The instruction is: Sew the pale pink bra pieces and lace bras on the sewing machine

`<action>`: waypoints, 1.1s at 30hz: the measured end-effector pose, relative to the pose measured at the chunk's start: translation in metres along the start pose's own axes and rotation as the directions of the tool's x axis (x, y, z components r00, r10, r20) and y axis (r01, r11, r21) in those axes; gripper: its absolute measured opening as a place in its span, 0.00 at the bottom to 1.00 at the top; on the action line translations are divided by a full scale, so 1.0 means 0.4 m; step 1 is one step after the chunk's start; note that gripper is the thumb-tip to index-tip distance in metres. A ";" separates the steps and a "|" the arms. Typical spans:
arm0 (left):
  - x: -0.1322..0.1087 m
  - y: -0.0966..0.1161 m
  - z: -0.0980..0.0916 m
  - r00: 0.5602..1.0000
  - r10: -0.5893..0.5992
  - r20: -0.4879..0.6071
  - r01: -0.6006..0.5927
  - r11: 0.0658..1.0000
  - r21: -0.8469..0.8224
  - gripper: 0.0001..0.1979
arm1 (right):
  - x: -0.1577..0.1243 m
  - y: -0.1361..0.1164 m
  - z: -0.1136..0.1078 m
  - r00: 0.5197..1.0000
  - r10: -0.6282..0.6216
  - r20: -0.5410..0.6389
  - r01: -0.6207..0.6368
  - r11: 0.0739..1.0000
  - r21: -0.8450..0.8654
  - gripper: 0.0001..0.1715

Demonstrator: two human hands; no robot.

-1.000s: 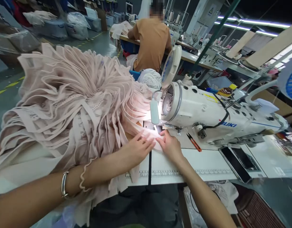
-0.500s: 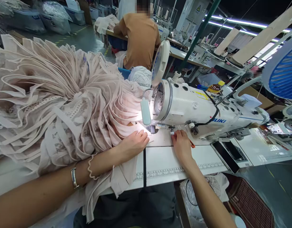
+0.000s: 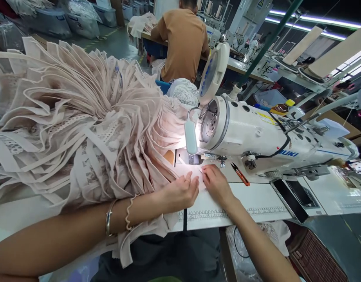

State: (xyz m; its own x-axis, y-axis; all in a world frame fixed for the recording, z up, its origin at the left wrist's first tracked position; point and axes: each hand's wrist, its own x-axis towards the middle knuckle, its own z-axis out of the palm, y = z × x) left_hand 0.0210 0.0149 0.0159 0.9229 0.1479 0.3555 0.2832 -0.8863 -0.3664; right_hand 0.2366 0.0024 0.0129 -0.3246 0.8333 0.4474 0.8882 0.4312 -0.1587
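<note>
A pale pink fabric piece (image 3: 183,169) lies under the lamp light in front of the needle area of a white sewing machine (image 3: 242,125). My left hand (image 3: 183,192) is closed on its near edge, fingers curled. Beside it, my right hand (image 3: 217,182) pinches the same piece at its right end, thumb and fingertips together. A big heap of pale pink garments (image 3: 110,117) with lace parts spreads to the left, and part of it hangs over the table edge under my left forearm. The needle itself is too small to make out.
Orange-handled thread snips (image 3: 240,174) lie right of my right hand. Farther right are a dark phone (image 3: 289,200) and another dark device. A small lamp (image 3: 190,137) hangs at the machine head. A person in a brown shirt (image 3: 183,43) sits ahead, facing away.
My right hand has moved left from below the machine head to the fabric, uncovering the snips. My left hand has drawn the fabric nearer to me. The view has shifted slightly.
</note>
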 end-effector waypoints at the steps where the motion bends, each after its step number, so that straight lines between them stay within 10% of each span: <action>1: -0.002 0.003 -0.005 1.000 -0.018 0.012 0.018 1.000 0.006 0.17 | 0.006 -0.013 0.006 0.999 -0.025 0.022 0.025 1.000 0.001 0.12; 15: -0.003 -0.048 -0.017 0.964 -0.176 0.201 0.159 0.982 0.100 0.21 | 0.038 -0.051 -0.007 0.989 0.084 0.120 -0.054 0.970 -0.235 0.13; 23: 0.009 -0.069 -0.002 0.965 -0.188 0.181 0.209 0.972 -0.104 0.16 | 0.135 -0.079 -0.038 0.783 0.410 0.469 -0.241 0.893 -0.379 0.11; 29: -0.008 -0.076 0.027 0.836 -0.528 0.150 0.539 0.735 -0.411 0.16 | 0.109 -0.094 0.003 0.830 0.440 0.344 -0.358 0.892 -0.276 0.10; 33: -0.013 -0.049 0.019 0.933 -0.353 0.063 0.338 0.808 -0.482 0.21 | 0.089 -0.089 0.009 0.845 0.434 0.312 -0.383 0.899 -0.213 0.05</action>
State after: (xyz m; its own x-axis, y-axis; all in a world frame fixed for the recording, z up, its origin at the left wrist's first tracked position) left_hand 0.0128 0.0349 0.0146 0.7777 0.4788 0.4074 0.4152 -0.8777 0.2391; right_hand 0.1923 0.0178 0.0313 0.0093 0.9994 0.0344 0.9920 -0.0048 -0.1264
